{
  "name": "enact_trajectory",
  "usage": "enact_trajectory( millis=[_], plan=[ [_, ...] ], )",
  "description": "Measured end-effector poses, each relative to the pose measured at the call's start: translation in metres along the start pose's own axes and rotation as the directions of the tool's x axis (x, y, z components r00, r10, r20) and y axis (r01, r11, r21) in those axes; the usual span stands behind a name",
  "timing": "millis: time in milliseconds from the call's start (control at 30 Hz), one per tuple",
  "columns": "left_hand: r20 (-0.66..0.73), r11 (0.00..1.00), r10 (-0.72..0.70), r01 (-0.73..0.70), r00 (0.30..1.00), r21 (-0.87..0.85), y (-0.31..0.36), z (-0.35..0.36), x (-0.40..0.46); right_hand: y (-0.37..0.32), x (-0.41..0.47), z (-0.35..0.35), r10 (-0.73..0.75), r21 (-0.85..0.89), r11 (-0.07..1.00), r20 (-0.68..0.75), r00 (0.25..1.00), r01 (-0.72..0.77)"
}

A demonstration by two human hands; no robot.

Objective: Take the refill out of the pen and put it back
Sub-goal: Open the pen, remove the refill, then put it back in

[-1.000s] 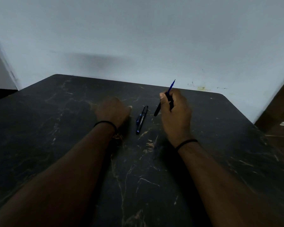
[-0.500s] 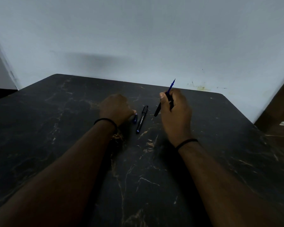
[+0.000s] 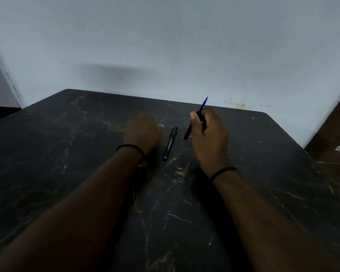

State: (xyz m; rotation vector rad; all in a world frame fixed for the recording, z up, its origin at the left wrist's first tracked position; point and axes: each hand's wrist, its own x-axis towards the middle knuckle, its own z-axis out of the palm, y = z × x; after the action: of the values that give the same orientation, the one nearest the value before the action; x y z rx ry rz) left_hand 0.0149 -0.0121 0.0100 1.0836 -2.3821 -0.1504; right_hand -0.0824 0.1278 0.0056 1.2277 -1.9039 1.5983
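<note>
- Fingers (image 3: pixel 197 122) of your right hand (image 3: pixel 209 138) curl round the pen (image 3: pixel 187 132), thumb pressed along its side, holding it tilted above the dark marbled surface (image 3: pixel 67 154).
- Blue refill (image 3: pixel 204 103) juts from the upper end of that grip, its tip pointing up and away toward the pale wall (image 3: pixel 165 46); the black end of the pen slants down toward you and to the left, clear of the surface as far as the dim light shows.
- Your left hand (image 3: pixel 142 132) rests knuckles-up on the surface, its fingers curled under and hidden from the head camera; whether they hold anything cannot be told.
- Between your two hands, a second black pen piece (image 3: pixel 170 143) lies flat on the surface, white lettering along its barrel and a bluish tip at the near end, just beside the left hand and apart from the right.
- Thin black bands circle both wrists: the left wristband (image 3: pixel 130 147) and the right wristband (image 3: pixel 223 171).
- Brown wooden furniture (image 3: pixel 334 134) stands at the right edge of the scene, beyond the surface's rounded corner.
</note>
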Motion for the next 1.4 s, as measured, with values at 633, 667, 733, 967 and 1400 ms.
enact_trajectory(
  millis=[633,667,733,967,1400],
  plan=[
    [0.274,0.053,-0.201,0.290,0.940,-0.956,0.006,-0.001,0.000,0.022,0.000,0.016,-0.016,-0.163,0.985,0.286,0.958,0.065],
    [0.277,0.051,-0.197,0.292,0.940,-0.955,0.006,-0.001,0.000,0.023,0.000,0.016,-0.009,-0.161,0.985,0.288,0.958,0.058],
    [0.281,0.048,-0.201,0.296,0.939,-0.954,0.005,0.000,0.000,0.023,0.000,0.017,-0.004,-0.150,0.987,0.288,0.958,0.049],
    [0.287,0.003,-0.203,0.294,0.936,-0.956,0.003,0.001,0.003,0.022,0.000,0.016,-0.022,-0.158,0.985,0.261,0.965,0.066],
    [0.242,0.139,-0.168,0.266,0.956,-0.954,0.020,-0.002,-0.010,0.017,0.000,0.011,-0.016,-0.206,0.976,0.267,0.964,0.073]
  ],
)
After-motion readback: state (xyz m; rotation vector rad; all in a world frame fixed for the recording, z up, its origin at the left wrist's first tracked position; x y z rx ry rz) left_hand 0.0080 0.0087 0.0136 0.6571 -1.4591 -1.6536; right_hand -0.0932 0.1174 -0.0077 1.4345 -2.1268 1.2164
